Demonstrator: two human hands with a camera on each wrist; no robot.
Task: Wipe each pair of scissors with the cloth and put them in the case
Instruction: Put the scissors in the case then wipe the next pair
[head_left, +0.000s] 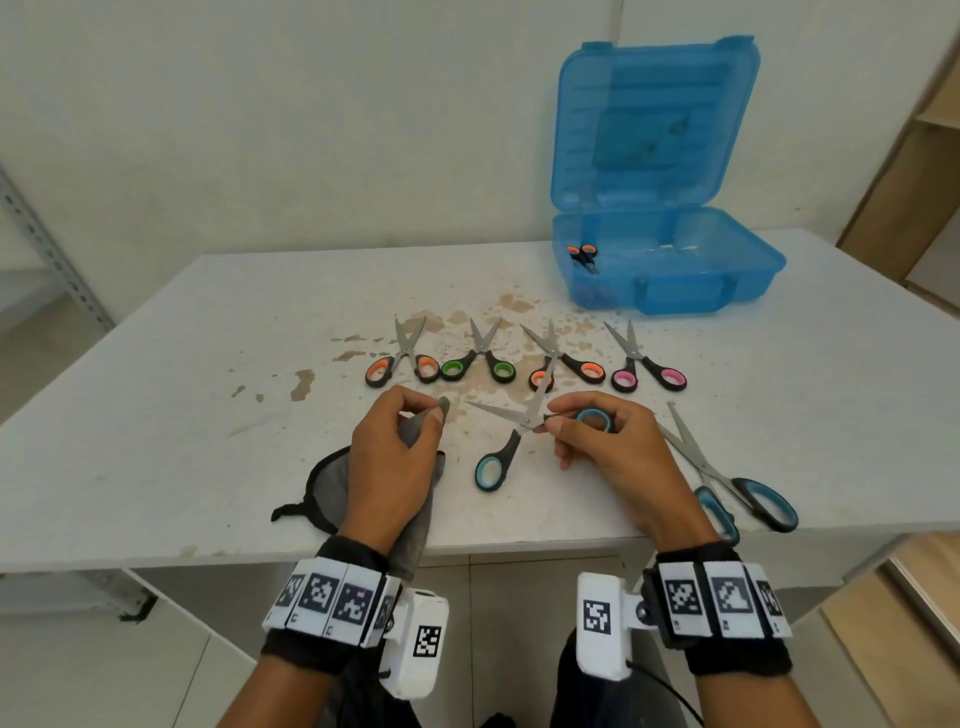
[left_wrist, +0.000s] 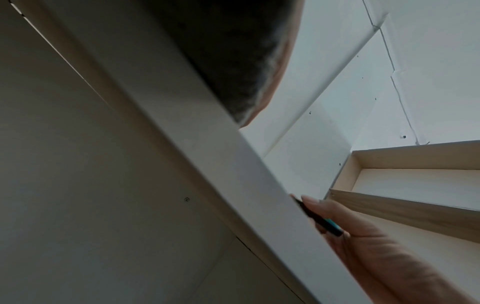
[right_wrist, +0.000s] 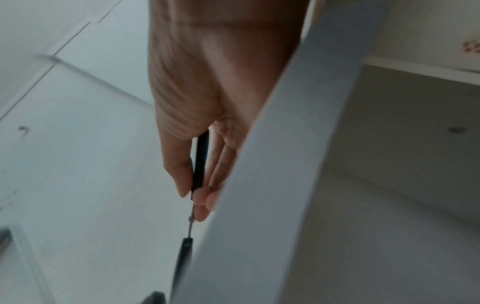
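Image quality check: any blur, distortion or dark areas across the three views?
Head view: sharp, evenly lit, wide-angle bend at the table edges. Left wrist view: mostly dim table underside, cloth a dark blur. Right wrist view: soft motion blur over the right hand and scissors.

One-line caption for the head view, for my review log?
Right hand holds open blue-handled scissors, left hand grips grey cloth; five more pairs wait before the open blue case.

White stained table (head_left: 208, 415), blue open case (head_left: 675, 280) at two o'clock, four small scissors (head_left: 524, 356) in a row at centre, larger blue-handled scissors (head_left: 727, 478) at four o'clock, grey cloth (head_left: 332, 488) at seven.
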